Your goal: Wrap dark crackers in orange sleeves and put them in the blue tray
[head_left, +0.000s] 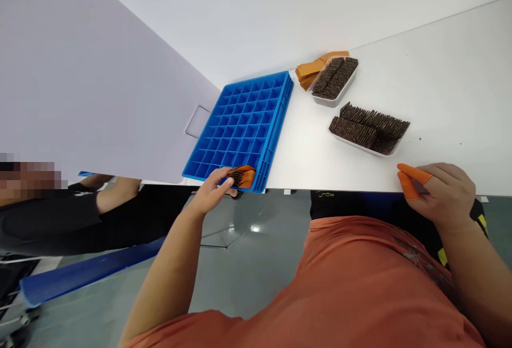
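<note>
My left hand [215,191] is closed round an orange packet [248,176], with thin dark brown pieces showing in its mouth. It holds the packet over the near right corner of a blue compartment tray [264,164]. Orange finger cots cover the thumb and forefinger of my right hand [442,191]. Those two fingertips are pressed together at the table's front edge, and nothing shows between them. Nearest to that hand is a clear plastic tub [362,149] with rows of thin dark brown squares [354,130]. Behind it stands a second tub [330,102], packed with similar squares.
A stack of flat orange packets [310,71] lies at the back, partly behind the second tub. The white table [304,161] carries a few dark crumbs. To the left, a pale panel [120,81] rises beside the tray, and another person [76,215] sits beyond it.
</note>
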Available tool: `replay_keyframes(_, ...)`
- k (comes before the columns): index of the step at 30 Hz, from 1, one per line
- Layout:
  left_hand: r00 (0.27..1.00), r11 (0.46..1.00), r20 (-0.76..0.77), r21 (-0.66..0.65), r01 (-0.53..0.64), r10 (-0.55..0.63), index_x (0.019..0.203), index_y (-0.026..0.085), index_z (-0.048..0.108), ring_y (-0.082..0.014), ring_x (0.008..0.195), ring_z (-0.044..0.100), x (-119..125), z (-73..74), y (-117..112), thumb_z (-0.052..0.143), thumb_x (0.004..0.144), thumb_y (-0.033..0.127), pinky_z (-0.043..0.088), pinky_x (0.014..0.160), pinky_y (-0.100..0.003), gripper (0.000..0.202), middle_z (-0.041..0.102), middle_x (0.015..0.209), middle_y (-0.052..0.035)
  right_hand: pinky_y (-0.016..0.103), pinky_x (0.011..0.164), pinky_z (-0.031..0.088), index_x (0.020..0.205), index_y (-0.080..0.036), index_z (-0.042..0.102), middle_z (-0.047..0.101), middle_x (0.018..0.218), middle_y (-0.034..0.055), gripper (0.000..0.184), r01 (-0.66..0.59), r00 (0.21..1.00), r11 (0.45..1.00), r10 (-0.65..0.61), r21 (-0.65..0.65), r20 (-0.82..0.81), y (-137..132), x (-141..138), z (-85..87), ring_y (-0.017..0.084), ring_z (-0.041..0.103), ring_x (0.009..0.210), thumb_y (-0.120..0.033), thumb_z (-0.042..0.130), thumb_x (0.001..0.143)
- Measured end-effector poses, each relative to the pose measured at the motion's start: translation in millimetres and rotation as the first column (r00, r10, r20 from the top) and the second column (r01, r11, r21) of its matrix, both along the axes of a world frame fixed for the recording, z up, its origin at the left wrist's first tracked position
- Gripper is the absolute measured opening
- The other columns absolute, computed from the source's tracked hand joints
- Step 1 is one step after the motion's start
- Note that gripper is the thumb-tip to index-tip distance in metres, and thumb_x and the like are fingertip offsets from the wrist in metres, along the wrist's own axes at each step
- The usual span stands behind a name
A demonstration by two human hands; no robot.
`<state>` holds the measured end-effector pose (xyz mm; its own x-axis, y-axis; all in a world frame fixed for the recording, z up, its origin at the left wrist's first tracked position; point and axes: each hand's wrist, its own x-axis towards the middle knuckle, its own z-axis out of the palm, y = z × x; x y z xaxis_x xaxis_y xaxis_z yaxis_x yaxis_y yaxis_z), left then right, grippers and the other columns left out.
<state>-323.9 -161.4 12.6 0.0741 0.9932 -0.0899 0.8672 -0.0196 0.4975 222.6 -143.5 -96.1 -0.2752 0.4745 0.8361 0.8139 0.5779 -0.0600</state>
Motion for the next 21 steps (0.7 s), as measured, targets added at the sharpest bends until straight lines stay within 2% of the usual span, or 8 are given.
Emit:
replay_keyframes(3,0.998,0.999,-0.065,0.032,-0.014,0.016,0.093,0.022,0.072,-0.0318,0.108,0.063,-3.5,-6.4,-1.2,0.048,0.09,0.069,0.045,0.104,-0.05,0.053,0.072,0.089,-0.0101,0.029,0.062,0.047,0.086,-0.02,0.067,0.072,0.07,0.0,0.02,0.001,1.0,1.0,-0.001,0.002,0.001,-0.2,-0.4,0.7,0.016,0.061,0.064,-0.017,0.084,0.075)
replay_keyframes(7,0.974,0.99,-0.198,0.116,-0.085,0.107,0.097,0.022,0.07,-0.0337,0.12,0.058,-6.5,-20.0,-3.5,0.047,0.088,0.067,0.027,0.118,-0.06,0.052,0.071,0.105,-0.0111,0.028,0.063,0.047,0.086,-0.02,0.067,0.072,0.07,-0.0008,0.019,0.015,1.0,1.0,-0.015,-0.01,0.002,-1.0,-0.3,0.8,0.015,0.061,0.063,-0.017,0.083,0.076)
replay_keyframes(11,0.979,0.993,-0.181,0.085,-0.079,0.093,0.096,0.02,0.068,-0.0337,0.123,0.057,-10.4,-29.7,-3.8,0.041,0.087,0.07,0.032,0.117,-0.057,0.058,0.068,0.112,-0.0141,0.028,0.063,0.047,0.087,-0.02,0.067,0.072,0.07,-0.001,0.018,0.021,1.0,1.0,-0.021,-0.007,0.006,-1.2,-0.7,1.2,0.015,0.061,0.063,-0.018,0.082,0.077)
replay_keyframes(13,0.977,0.993,-0.186,0.071,-0.095,0.107,0.102,0.02,0.068,-0.0334,0.126,0.056,-11.1,-32.0,-4.0,0.037,0.088,0.072,0.031,0.118,-0.056,0.061,0.069,0.112,-0.0138,0.029,0.062,0.047,0.085,-0.02,0.067,0.071,0.069,-0.0002,0.019,0.019,1.0,1.0,-0.019,-0.004,0.008,-1.1,-1.3,2.1,0.016,0.06,0.063,-0.017,0.083,0.076)
replay_keyframes(18,0.97,0.993,-0.213,0.023,-0.112,0.114,0.111,0.022,0.065,-0.0342,0.136,0.051,-8.5,-32.4,-5.9,0.031,0.09,0.073,0.012,0.127,-0.059,0.065,0.071,0.098,-0.0109,0.029,0.062,0.046,0.081,-0.02,0.065,0.071,0.068,0.0011,0.021,0.016,1.0,1.0,-0.016,0.002,0.013,-1.0,-2.0,4.2,0.016,0.058,0.063,-0.016,0.084,0.074)
replay_keyframes(21,0.972,0.995,-0.214,-0.007,-0.097,0.093,0.113,0.022,0.066,-0.0342,0.138,0.051,-8.0,-29.2,-5.2,0.031,0.089,0.075,0.01,0.128,-0.06,0.068,0.071,0.089,-0.0089,0.029,0.062,0.046,0.086,-0.019,0.067,0.071,0.069,0.0006,0.019,0.016,1.0,1.0,-0.016,-0.008,0.014,-1.7,-1.8,4.1,0.016,0.058,0.064,-0.016,0.083,0.075)
